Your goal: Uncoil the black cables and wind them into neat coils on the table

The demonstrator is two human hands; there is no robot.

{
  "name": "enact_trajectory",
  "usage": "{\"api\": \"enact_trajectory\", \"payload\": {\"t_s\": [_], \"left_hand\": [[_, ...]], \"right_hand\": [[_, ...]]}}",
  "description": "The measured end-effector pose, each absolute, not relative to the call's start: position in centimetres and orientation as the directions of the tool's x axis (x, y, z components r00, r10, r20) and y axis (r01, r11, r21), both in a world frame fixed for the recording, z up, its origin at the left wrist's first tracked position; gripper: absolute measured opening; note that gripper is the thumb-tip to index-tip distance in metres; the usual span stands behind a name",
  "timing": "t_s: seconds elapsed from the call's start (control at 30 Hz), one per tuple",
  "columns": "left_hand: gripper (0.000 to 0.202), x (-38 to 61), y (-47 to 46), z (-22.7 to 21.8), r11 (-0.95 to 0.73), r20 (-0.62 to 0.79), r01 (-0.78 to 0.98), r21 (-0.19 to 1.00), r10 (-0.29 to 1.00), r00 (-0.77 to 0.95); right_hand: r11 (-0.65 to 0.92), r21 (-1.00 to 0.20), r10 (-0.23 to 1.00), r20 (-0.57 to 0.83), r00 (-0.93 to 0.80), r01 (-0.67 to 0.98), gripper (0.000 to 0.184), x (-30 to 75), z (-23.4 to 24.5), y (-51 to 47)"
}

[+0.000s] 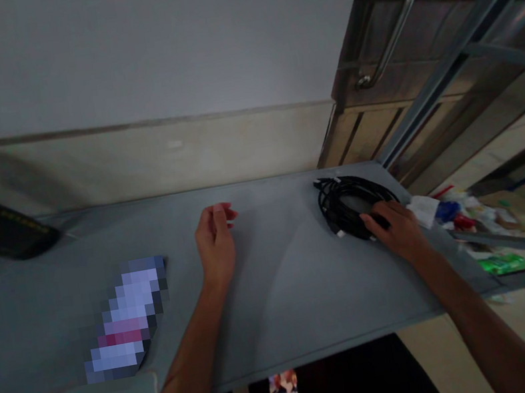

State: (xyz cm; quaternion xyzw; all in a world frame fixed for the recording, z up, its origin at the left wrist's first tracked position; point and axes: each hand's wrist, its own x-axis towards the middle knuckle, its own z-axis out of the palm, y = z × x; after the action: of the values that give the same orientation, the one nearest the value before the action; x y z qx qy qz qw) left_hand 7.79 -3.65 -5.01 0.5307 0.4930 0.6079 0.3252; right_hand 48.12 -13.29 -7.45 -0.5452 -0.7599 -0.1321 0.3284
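The right hand [397, 227] is gripping a coil of black cable [333, 208], its fingers clamping the near right side; the coil is lying toward the right end of the gray surface [277, 282]. The left hand [216, 242] is holding nothing visible, its fingers curling loosely, slightly apart. With only one side being held, unsupported loops could be slipping loose on lifting; a rightward push could be carrying everything overboard.

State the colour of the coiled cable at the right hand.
Black; the coiled cable shows best in the head view.
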Motion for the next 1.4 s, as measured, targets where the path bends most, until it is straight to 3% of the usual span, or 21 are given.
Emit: {"api": "enact_trajectory", "payload": {"t_s": [0.37, 0.53, 0.7, 0.87, 1.13, 1.4], "left_hand": [[0.047, 7.6, -3.5, -5.2, -0.309, 0.323, 0.095, 0.946, 0.920, -0.223], [0.051, 7.6, -3.7, -5.1, -0.306, 0.320, 0.097, 0.947, 0.922, -0.217], [0.049, 7.5, -3.8, -5.1, -0.299, 0.312, 0.091, 0.950, 0.926, -0.215], [0.048, 7.5, -3.7, -4.9, -0.290, 0.301, 0.080, 0.954, 0.928, -0.221], [0.050, 7.5, -3.8, -4.8, -0.284, 0.286, 0.045, 0.958, 0.932, -0.222], [0.047, 7.5, -3.9, -4.8, -0.294, 0.298, 0.053, 0.954, 0.933, -0.203]], "right_hand": [[0.303, -0.172, 0.777, 0.614, -0.138, 0.937, 0.036, 48.3, -7.7, -13.0], [0.254, -0.216, 0.791, 0.607, -0.074, 0.943, 0.045, 48.1, -6.9, -13.2], [0.129, -0.298, 0.781, 0.619, 0.088, 0.946, 0.058, 47.9, -4.2, -12.7], [0.049, -0.367, 0.835, 0.525, 0.163, 0.929, 0.066, 47.7, -0.4, -11.5], [0.054, -0.276, 0.815, 0.567, 0.117, 0.960, 0.073, 47.9, 3.7, -10.7], [-0.034, -0.166, 0.610, 0.778, 0.152, 0.986, 0.072, 47.6, 10.6, -12.7]]}}
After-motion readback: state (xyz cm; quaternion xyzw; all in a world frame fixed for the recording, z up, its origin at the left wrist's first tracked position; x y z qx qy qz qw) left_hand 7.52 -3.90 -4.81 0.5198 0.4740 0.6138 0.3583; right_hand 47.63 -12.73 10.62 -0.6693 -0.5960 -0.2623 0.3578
